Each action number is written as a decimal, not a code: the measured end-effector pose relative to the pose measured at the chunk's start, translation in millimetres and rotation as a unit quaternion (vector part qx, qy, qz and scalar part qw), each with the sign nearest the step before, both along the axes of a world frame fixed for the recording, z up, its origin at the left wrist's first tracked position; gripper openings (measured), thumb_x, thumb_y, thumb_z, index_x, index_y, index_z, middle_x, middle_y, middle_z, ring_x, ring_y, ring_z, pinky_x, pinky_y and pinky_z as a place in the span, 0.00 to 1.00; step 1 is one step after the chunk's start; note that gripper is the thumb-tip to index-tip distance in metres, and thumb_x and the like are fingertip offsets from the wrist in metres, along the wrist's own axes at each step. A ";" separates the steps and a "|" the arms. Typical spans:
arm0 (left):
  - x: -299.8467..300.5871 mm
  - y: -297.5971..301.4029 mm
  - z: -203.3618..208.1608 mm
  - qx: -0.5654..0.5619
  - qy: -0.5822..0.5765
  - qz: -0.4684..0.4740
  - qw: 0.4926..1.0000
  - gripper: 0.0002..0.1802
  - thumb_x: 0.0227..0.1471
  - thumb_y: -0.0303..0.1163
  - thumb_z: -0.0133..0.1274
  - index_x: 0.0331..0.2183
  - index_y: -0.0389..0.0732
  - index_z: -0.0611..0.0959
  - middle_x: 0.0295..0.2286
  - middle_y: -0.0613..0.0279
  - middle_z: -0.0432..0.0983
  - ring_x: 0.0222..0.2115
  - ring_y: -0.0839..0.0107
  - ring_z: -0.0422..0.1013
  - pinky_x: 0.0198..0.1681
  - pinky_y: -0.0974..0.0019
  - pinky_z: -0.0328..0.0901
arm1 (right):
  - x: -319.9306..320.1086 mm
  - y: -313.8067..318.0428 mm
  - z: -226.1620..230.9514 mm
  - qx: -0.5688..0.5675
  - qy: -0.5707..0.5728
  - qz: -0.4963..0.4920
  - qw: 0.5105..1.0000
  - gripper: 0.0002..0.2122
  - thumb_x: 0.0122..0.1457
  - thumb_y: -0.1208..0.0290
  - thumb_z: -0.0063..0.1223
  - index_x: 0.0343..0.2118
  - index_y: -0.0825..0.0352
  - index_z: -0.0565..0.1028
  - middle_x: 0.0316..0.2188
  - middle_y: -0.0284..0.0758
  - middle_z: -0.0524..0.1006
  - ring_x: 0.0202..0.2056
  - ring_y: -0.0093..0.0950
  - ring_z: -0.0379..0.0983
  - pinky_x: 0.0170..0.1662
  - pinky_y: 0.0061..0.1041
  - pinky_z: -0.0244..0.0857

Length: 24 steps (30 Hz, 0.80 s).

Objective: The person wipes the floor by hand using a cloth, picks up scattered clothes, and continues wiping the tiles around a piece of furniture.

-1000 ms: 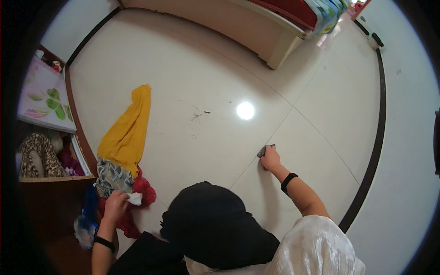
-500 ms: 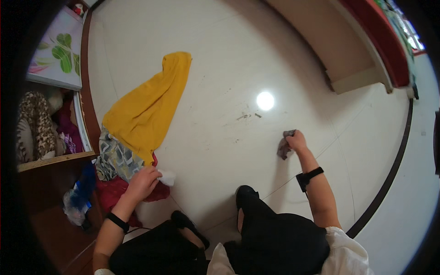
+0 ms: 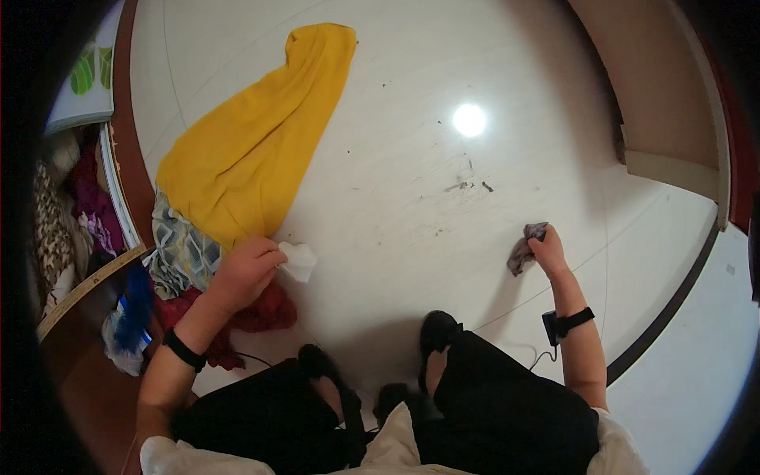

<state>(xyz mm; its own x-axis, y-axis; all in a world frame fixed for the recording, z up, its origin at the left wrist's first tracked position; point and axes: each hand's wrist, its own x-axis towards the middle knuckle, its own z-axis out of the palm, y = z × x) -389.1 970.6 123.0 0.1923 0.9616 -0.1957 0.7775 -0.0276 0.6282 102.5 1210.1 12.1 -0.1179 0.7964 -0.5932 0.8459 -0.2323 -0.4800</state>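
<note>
My left hand (image 3: 252, 269) is closed on a small white tissue (image 3: 298, 263), pinched between thumb and fingers. It is over the near end of a long yellow cloth (image 3: 257, 150) spread on the floor; whether it also touches that cloth I cannot tell. Partly beneath the yellow cloth lie a grey patterned cloth (image 3: 180, 252) and a red cloth (image 3: 267, 310). Out to the right, my right hand (image 3: 549, 252) grips a crumpled dark grey rag (image 3: 522, 252), which hangs above the floor. Dark smudges and bits of dirt (image 3: 467, 187) mark the tiles between my hands.
On the left stands an open cabinet (image 3: 87, 289) stuffed with clothes, and a blue and clear plastic bundle (image 3: 131, 328) sits below its shelf. A beige furniture base (image 3: 665, 103) occupies the far right. My black shoes (image 3: 439, 331) rest on the pale tiled floor.
The view has shifted, so the yellow cloth appears higher and the dirt marks lower. My right hand appears slightly farther right with the rag. Both hands keep their hold.
</note>
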 end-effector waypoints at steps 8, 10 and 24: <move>19.2 -41.8 25.6 0.003 0.018 0.139 0.990 0.14 0.34 0.16 0.54 0.29 0.38 0.76 0.30 0.56 0.70 0.32 0.56 0.68 0.35 0.62 0.64 | 6.9 10.2 -6.4 -0.033 0.016 -0.024 0.999 0.12 0.44 0.75 0.47 0.32 0.76 0.68 0.25 0.41 0.73 0.27 0.31 0.71 0.30 0.27 0.66; 20.6 -53.9 33.4 0.015 0.029 0.124 0.992 0.13 0.35 0.17 0.54 0.29 0.38 0.76 0.29 0.56 0.69 0.32 0.56 0.67 0.35 0.61 0.64 | 1.8 12.8 -7.0 -0.034 -0.006 -0.006 0.999 0.12 0.44 0.74 0.48 0.32 0.76 0.68 0.27 0.42 0.73 0.28 0.31 0.71 0.32 0.28 0.66; 42.6 -153.2 186.5 0.095 0.200 0.298 0.929 0.09 0.38 0.21 0.52 0.29 0.40 0.76 0.28 0.58 0.69 0.35 0.57 0.66 0.36 0.60 0.62 | 39.4 -25.9 17.2 0.068 0.090 0.088 0.990 0.11 0.39 0.78 0.47 0.30 0.74 0.69 0.23 0.40 0.72 0.25 0.32 0.70 0.30 0.30 0.65</move>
<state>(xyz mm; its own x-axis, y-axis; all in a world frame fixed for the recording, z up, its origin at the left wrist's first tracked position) -346.5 817.4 309.5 -0.4357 0.8989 0.0474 0.8607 0.4006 0.3143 141.9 1184.3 29.4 -0.3564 0.8252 -0.4382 0.7651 -0.0115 -0.6439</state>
